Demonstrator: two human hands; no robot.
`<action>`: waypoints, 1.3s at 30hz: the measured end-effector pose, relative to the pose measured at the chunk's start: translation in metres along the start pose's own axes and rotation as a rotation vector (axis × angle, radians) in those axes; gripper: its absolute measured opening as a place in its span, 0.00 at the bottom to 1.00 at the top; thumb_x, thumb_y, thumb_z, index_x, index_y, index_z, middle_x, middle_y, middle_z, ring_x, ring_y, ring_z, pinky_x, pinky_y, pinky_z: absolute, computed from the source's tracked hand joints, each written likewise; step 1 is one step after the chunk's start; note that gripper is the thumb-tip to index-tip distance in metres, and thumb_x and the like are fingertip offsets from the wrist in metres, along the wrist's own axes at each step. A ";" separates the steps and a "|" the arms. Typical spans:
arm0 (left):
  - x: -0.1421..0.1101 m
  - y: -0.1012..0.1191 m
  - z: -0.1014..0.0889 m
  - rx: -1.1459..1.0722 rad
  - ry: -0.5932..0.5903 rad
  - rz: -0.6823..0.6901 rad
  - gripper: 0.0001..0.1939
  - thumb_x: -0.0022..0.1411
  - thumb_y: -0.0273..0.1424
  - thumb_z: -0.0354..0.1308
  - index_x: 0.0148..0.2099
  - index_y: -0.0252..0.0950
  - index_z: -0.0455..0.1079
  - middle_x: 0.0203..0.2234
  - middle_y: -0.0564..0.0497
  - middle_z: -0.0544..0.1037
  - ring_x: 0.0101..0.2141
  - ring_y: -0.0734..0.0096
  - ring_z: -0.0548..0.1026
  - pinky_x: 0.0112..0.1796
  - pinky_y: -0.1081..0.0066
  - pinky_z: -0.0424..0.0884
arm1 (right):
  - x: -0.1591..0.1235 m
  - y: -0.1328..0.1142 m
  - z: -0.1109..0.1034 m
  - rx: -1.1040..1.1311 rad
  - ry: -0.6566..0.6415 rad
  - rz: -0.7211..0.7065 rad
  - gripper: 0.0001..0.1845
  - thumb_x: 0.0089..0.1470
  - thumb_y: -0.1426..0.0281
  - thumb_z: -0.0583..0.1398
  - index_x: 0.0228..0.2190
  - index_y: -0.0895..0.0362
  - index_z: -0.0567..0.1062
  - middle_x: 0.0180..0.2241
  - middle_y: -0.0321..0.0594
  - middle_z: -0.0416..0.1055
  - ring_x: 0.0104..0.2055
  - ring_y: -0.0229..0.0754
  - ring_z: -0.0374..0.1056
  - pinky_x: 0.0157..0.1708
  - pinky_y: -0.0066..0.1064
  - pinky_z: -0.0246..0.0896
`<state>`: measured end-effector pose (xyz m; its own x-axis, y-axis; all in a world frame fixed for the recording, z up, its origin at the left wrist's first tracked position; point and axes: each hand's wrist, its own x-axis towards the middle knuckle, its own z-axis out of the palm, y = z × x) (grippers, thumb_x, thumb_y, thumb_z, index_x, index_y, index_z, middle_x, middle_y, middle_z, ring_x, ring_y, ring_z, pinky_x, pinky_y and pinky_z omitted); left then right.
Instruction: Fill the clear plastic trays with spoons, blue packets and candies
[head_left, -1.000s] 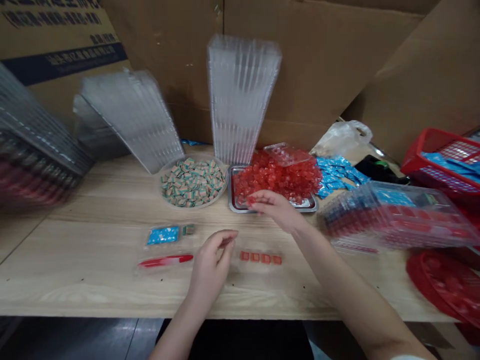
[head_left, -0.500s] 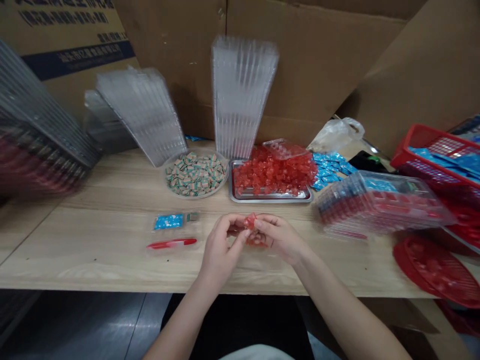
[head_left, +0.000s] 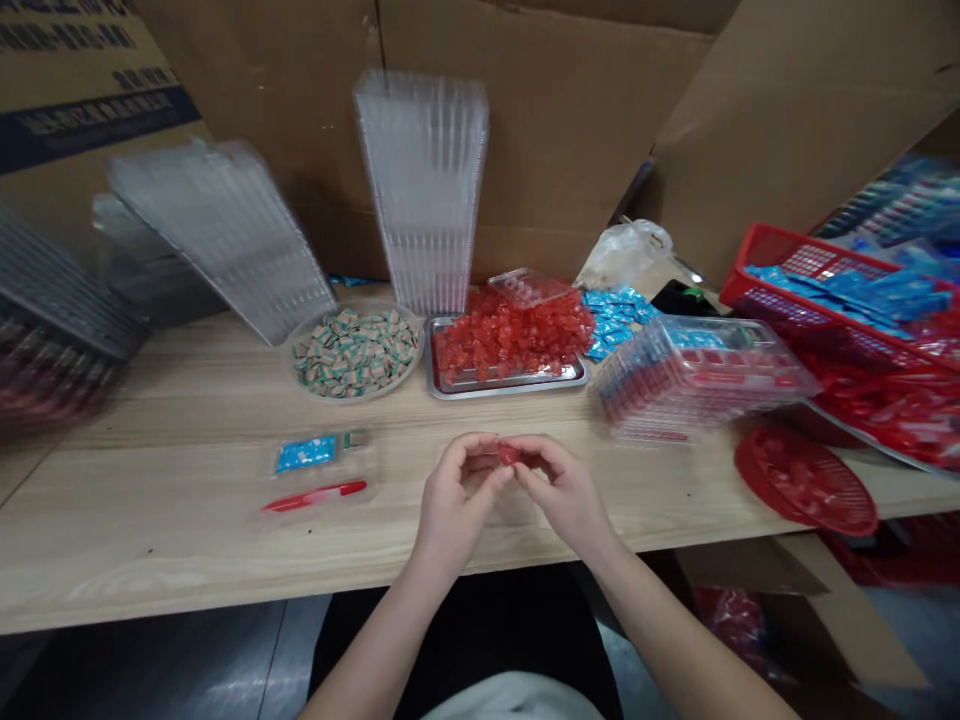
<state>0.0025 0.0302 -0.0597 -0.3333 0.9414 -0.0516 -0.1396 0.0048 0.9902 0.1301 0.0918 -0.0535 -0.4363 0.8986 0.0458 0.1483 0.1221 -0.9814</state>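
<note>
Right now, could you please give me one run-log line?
left hand: on red piece | right hand: same piece | silver tray: holds red pile

tray stack [head_left: 56, 330] at nine o'clock super blurry and cut off, box print [head_left: 90, 85] too fuzzy to read

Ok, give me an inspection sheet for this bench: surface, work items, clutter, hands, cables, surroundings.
Surface: wooden table, light grain, a few small dark spots near the front edge.
Work items: red piece between both hands; red pile on a metal tray; blue packet and red stick lying at left.
Clutter: blue packets beside the pile; plastic bag behind them.
Hands: left and right fingertips together at the red piece.
Cables: nothing seen.
Surroundings: cardboard behind; red basket at right.
</note>
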 end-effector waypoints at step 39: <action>-0.014 0.011 0.016 -0.167 -0.004 -0.071 0.15 0.53 0.28 0.61 0.43 0.38 0.63 0.38 0.50 0.74 0.40 0.71 0.74 0.43 0.70 0.70 | -0.025 0.002 0.006 -0.118 0.212 -0.405 0.14 0.49 0.81 0.59 0.36 0.50 0.70 0.39 0.38 0.69 0.45 0.41 0.65 0.45 0.39 0.63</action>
<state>0.0210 0.0223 -0.0462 -0.3138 0.9419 -0.1199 -0.3158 0.0156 0.9487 0.1359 0.0671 -0.0574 -0.2904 0.8336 0.4699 0.1091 0.5167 -0.8492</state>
